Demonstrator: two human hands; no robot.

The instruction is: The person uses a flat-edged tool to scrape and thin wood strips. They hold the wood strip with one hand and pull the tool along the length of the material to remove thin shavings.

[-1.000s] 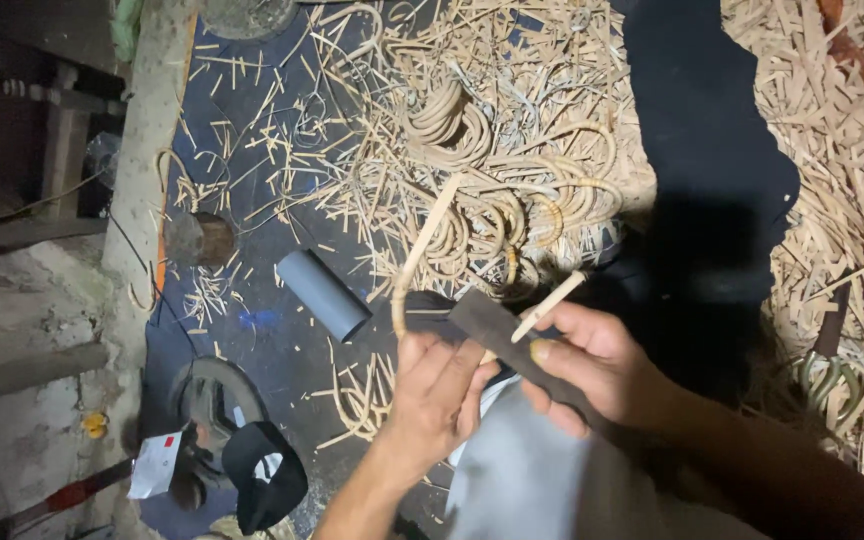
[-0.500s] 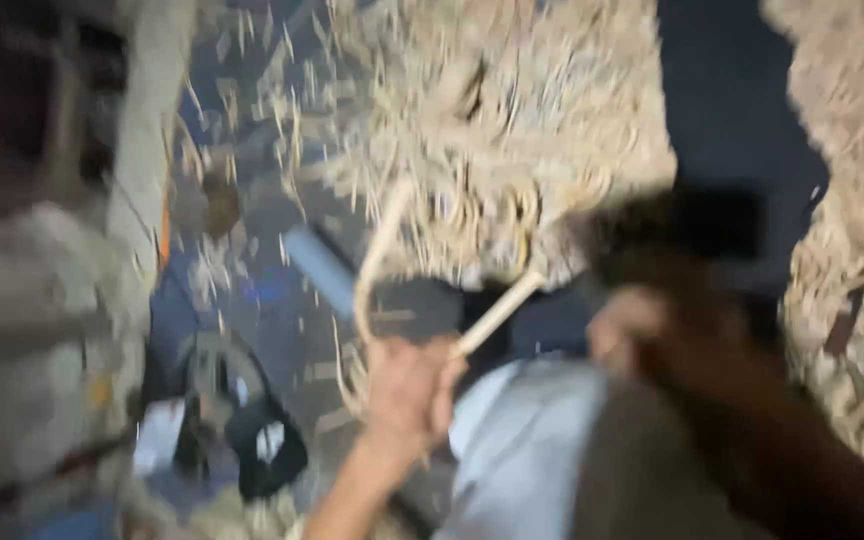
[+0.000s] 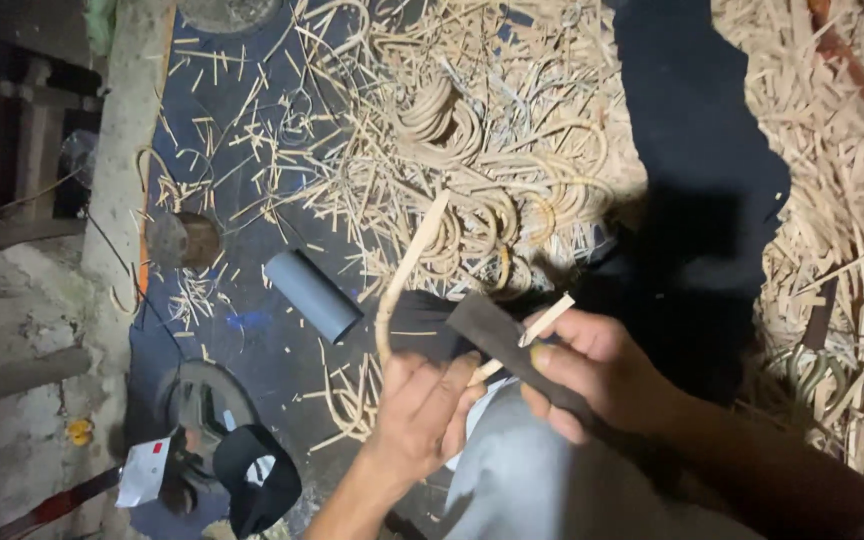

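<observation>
the floor is covered with a dark blue sheet [image 3: 252,340], and i see on it a big heap of pale cane shavings [image 3: 472,150] with some coiled strips inside. more shavings lie on the right side [image 3: 852,200]. on the far left there is a concrete edge [image 3: 117,150] and rough ground.

my left hand [image 3: 422,415] is closed around the lower end of a thin cane strip [image 3: 407,270]. the strip rises up from the hand, bends a little, and its free end points toward the heap. my right hand [image 3: 597,370] is clamped on a dark knife [image 3: 497,335], with the thumb lying on the blade. a short pale piece of cane [image 3: 542,325] crosses the blade just at the thumb; i cannot tell if it is the same strip. the two hands are near each other, almost touching, above my grey trouser knee [image 3: 522,480].

a grey tube [image 3: 312,295] lies on the sheet left of the hands, apart from them. a black cap [image 3: 257,480] and a round dark object [image 3: 202,405] lie at the lower left.
</observation>
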